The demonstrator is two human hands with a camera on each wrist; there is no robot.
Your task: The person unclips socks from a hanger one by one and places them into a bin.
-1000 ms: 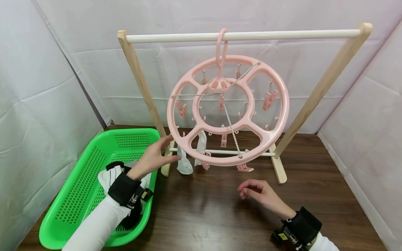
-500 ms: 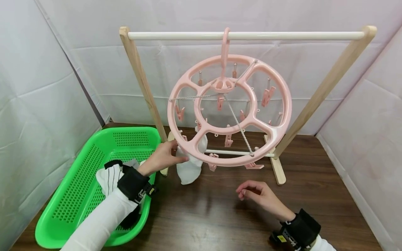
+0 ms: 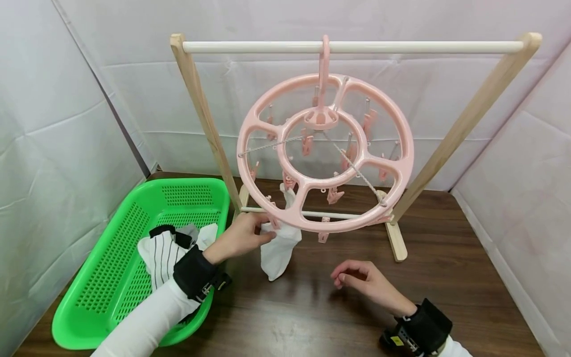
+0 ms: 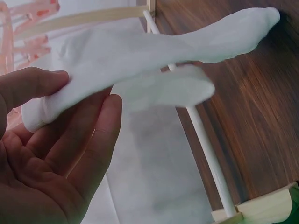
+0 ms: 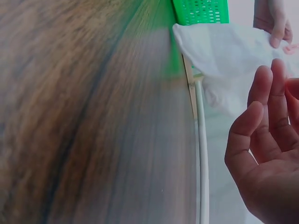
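A white sock (image 3: pixel 279 250) hangs at the front left of a round pink clip hanger (image 3: pixel 294 214), below a pink clip (image 3: pixel 273 214). My left hand (image 3: pixel 244 237) pinches this sock near its top; in the left wrist view the thumb (image 4: pixel 51 81) lies on the sock (image 4: pixel 126 60) with fingers behind it. Another white sock (image 4: pixel 173 86) hangs just behind, under an inner clip (image 3: pixel 288 181). My right hand (image 3: pixel 368 283) hovers over the table with loosely bent fingers, holding nothing; the right wrist view shows its fingers (image 5: pixel 265 107) apart from the sock.
The hanger hooks over a white bar (image 3: pixel 424 47) on a wooden stand (image 3: pixel 468 121). A green basket (image 3: pixel 85 297) at the left holds a striped sock (image 3: pixel 162 255) and other dark, grey and white socks. White curtains surround the brown table (image 3: pixel 312 327).
The hanger has turned, its front rim and clips swinging to the right. My left hand and the sock have moved right with it. My right hand has barely moved.
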